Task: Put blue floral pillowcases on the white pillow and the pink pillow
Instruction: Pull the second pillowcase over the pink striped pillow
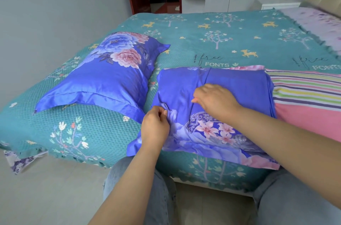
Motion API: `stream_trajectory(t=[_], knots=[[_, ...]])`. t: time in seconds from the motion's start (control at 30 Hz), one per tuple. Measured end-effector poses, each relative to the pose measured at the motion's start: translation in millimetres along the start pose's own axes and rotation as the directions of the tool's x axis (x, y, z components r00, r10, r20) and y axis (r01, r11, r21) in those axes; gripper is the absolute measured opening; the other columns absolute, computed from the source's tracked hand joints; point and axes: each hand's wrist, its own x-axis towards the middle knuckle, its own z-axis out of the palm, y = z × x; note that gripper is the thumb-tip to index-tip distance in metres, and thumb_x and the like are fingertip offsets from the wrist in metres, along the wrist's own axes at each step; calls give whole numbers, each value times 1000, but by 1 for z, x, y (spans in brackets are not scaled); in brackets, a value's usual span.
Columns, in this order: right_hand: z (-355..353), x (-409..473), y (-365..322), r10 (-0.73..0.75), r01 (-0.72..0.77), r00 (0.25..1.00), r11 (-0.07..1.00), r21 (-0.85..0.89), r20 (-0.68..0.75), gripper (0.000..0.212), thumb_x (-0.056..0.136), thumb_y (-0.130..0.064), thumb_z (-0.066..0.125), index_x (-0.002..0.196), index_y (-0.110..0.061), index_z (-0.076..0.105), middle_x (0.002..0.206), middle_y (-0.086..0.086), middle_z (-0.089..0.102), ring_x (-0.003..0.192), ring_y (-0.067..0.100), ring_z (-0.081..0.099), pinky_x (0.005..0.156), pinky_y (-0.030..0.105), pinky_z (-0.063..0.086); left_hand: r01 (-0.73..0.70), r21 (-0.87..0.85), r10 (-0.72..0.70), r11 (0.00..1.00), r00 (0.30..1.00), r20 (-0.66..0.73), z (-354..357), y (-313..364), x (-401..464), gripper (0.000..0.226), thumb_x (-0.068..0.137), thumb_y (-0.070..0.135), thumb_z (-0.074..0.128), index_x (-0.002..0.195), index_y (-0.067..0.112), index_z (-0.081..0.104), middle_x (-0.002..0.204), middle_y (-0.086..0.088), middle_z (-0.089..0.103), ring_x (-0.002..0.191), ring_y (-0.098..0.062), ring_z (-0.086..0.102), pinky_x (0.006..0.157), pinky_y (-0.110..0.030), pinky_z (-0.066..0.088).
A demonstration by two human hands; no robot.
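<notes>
Your left hand (155, 126) pinches the slippery, limp blue floral satin pillowcase (212, 114), right hand (215, 100) flat nearby; grip the hem.

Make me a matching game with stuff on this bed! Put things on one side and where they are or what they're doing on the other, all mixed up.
Things:
1. finished pillow
2. left hand
3. right hand
4. striped pillow

Places or states:
A. pinches the near-left corner of the second pillowcase
B. sticks out from under the pillowcase on the right
C. lies alone on the left of the teal bedspread, fully covered
D. rests on the middle of the pillowcase, by its seam

Pairs: 1-C, 2-A, 3-D, 4-B
</notes>
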Motion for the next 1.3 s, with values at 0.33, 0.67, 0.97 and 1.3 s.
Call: stream_trajectory(t=[0.33,0.67,0.97,1.3], knots=[[-48,-68,29,940,-933,321,335,-132,116,100,76,-70,52,140,3,28,143,25,34,129,40,33,105,46,28,-272,227,269,935,962,46,27,27,-21,52,87,50,53,132,24,45,123,-12,47,106,-35,52,80,-41,45],[-69,-52,32,824,-944,319,322,75,468,51,84,-46,65,117,-9,54,119,12,58,112,33,54,92,42,43,-392,471,375,790,917,133,49,38,-25,57,68,38,80,120,21,63,105,-26,62,71,-41,62,61,-42,53],[-58,-105,45,995,-658,30,-51,751,94,37,92,-12,56,60,-18,38,58,0,38,59,19,34,58,25,26,-343,549,474,762,873,-112,36,68,-22,74,70,73,49,121,20,57,125,-8,55,99,-34,52,77,-42,44],[-50,-106,42,999,-647,33,1,763,26,39,95,-16,52,63,-17,30,60,-1,34,65,21,35,57,28,22,-535,452,543,714,830,124,53,91,-22,13,71,19,71,71,11,61,71,-9,62,68,-31,60,59,-34,42]])
